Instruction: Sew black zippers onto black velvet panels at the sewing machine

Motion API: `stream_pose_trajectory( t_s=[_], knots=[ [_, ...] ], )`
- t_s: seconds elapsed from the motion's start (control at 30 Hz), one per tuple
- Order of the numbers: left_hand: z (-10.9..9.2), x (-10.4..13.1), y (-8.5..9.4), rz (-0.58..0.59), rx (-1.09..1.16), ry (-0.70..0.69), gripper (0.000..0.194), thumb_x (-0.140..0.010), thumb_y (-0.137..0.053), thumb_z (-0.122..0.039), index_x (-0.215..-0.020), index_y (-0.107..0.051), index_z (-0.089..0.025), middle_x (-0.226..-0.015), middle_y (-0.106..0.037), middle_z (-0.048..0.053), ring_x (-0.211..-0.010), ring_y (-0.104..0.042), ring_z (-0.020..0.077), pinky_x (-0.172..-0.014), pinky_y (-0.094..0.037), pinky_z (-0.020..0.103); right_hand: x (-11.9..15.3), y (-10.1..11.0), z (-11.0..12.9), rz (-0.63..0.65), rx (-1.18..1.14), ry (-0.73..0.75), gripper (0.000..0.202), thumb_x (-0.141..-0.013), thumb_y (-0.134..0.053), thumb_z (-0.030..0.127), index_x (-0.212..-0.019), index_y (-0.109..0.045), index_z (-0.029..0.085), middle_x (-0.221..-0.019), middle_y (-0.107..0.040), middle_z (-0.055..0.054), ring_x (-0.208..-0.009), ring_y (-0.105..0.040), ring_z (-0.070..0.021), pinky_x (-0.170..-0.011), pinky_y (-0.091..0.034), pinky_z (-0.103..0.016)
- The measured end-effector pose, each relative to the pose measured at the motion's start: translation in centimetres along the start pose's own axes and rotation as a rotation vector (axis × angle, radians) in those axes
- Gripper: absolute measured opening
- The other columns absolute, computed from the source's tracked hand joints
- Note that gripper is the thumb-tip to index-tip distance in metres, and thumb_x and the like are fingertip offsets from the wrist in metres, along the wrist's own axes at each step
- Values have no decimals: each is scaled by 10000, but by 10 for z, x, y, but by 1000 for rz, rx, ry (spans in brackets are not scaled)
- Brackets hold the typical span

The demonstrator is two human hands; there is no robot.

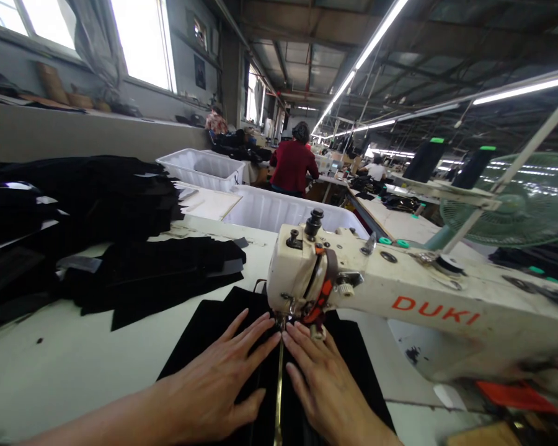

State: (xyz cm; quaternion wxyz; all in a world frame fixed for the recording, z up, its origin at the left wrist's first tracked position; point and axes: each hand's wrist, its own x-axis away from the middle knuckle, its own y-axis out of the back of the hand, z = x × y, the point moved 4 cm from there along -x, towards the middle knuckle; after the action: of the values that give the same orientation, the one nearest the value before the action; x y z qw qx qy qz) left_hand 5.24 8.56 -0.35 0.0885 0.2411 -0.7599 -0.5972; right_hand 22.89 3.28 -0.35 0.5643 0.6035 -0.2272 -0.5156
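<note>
Pressing flat, fingers spread, left hand (218, 378) and right hand (323, 387) hold black fabric (204, 331) at lower centre of the frame on the counter (51, 371), fingertips just beside the sewing machine (400, 303) needle; stacked black pieces (158, 272) lie left.

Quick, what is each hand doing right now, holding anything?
Left hand: open, flat on the black fabric, gripping nothing.
Right hand: open, flat on the same fabric beside the sewing machine needle, gripping nothing.
</note>
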Motion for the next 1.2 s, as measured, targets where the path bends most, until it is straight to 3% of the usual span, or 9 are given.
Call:
stream_pose_trajectory(
  t_s=[0.17,0.27,0.37,0.47,0.6,0.73,1.0,1.1,1.2],
  knots=[
    [-32,24,5,6,-96,44,584,-1010,-463,-359,-1540,-279,-198,-1596,-216,138,-1481,-125,306,-1175,-130,597,20,10,20,149,-64,-111,453,-1005,-484,300,-1439,-460,172,-1493,-457,-95,-1412,-372,-252,-1198,-242,-548],
    [-71,61,0,18,-55,-22,875,-912,-611,-512,-1569,-155,-157,-1594,-188,162,-1473,-146,343,-1174,-185,572,46,17,43,165,-189,-127,567,-973,-548,453,-1447,-442,160,-1481,-470,-110,-1412,-372,-235,-1210,-234,-503],
    [-88,89,-10,-56,-53,-25,839,-882,-652,-274,-1567,-178,-172,-1582,-252,136,-1461,-215,327,-1176,-181,563,65,17,61,149,-247,-61,919,-752,-738,635,-1453,-413,137,-1473,-466,-146,-1406,-373,-274,-1218,-189,-523],
    [-75,95,-13,-68,82,109,564,-970,-488,-164,-1508,-362,-276,-1530,-398,41,-1424,-337,252,-1163,-272,495,68,17,65,128,-241,-20,948,-713,-788,608,-1436,-421,117,-1430,-501,-158,-1372,-411,-287,-1214,-192,-532],
    [-54,91,8,-30,381,326,395,-1057,-378,-344,-1434,-486,-306,-1468,-488,-6,-1387,-402,240,-1133,-322,464,62,23,67,108,-205,-18,489,-910,-647,349,-1343,-515,164,-1298,-593,-107,-1270,-506,-235,-1197,-257,-499],
    [-58,90,24,11,400,312,404,-1059,-364,-367,-1447,-465,-321,-1479,-472,-21,-1397,-384,242,-1138,-295,477,67,24,76,66,-129,-1,450,-926,-562,225,-1363,-486,149,-1264,-594,-109,-1224,-528,-241,-1178,-303,-507],
    [-60,89,18,34,376,279,398,-1062,-358,-359,-1440,-476,-311,-1507,-437,-13,-1437,-301,251,-1162,-249,503,72,21,78,64,-107,23,430,-943,-494,171,-1370,-474,129,-1247,-587,-124,-1186,-526,-262,-1141,-364,-520],
    [-60,89,15,-11,320,249,406,-1053,-381,-340,-1451,-455,-323,-1490,-464,-14,-1418,-347,261,-1153,-293,495,70,24,77,84,-103,34,438,-928,-500,159,-1365,-479,127,-1223,-587,-120,-1167,-532,-263,-1152,-342,-525],
    [-61,86,9,-100,195,200,525,-1007,-381,-161,-1499,-361,-344,-1455,-501,-7,-1360,-449,230,-1136,-374,427,72,24,77,48,-134,-13,464,-904,-567,170,-1360,-484,148,-1206,-585,-107,-1162,-532,-252,-1148,-346,-514]
  ],
)
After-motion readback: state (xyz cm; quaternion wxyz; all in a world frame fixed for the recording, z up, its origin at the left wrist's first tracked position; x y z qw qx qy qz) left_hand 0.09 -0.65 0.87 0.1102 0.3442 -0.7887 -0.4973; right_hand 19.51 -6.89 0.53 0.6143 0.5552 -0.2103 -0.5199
